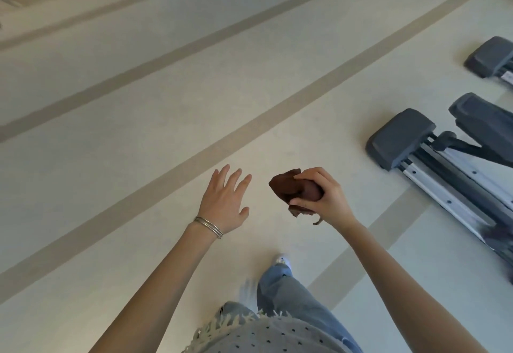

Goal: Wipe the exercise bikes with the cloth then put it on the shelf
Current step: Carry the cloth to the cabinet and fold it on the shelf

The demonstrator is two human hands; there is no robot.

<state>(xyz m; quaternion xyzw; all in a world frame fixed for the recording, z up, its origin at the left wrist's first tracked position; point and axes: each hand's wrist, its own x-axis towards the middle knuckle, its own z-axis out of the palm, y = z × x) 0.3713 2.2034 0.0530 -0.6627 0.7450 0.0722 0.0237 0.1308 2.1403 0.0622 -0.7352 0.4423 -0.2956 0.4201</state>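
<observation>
no readable text, labels, brands or numbers anywhere, small sticker at right edge too blurred

The light is soft and even, rather bright, and the pale floor [166, 102] shows almost no shadows. Motion blur smears the shoe [281, 261] and the grey machine base [402, 137] to its right. The floor stripes bend with wide-angle distortion.

We see the brown cloth [291, 186] bunched into a ball, held above the floor; grey exercise bikes [433, 152] stand at right.
</observation>
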